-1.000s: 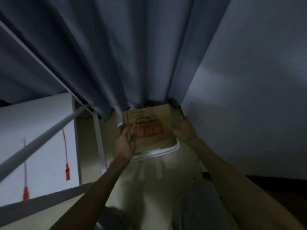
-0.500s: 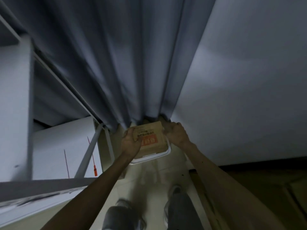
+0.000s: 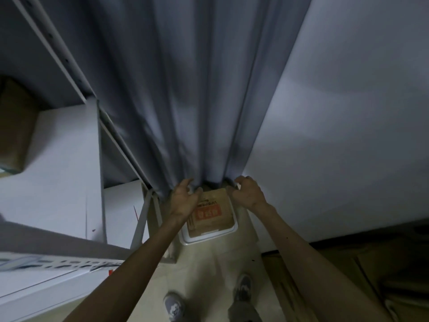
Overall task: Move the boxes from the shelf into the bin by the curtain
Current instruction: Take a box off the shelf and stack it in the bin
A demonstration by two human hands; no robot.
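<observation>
A brown cardboard box (image 3: 212, 214) with an orange label lies flat inside the white bin (image 3: 210, 238) on the floor at the foot of the grey curtain (image 3: 185, 89). My left hand (image 3: 184, 199) hovers over the box's left edge with its fingers spread and nothing in it. Above the box's right far corner, my right hand (image 3: 247, 192) is loosely curled and holds nothing. Another brown box (image 3: 15, 126) stands on the white shelf (image 3: 60, 173) at the far left.
The white metal shelf frame (image 3: 102, 182) fills the left side, its post close to the bin. A pale wall (image 3: 336, 112) stands to the right. My feet (image 3: 242, 290) are on the pale floor below the bin. Flattened cardboard (image 3: 348, 275) lies at the lower right.
Both hands have let go of the box, which now rests in the bin, and have lifted off it with the fingers apart. The view has pulled back and up.
</observation>
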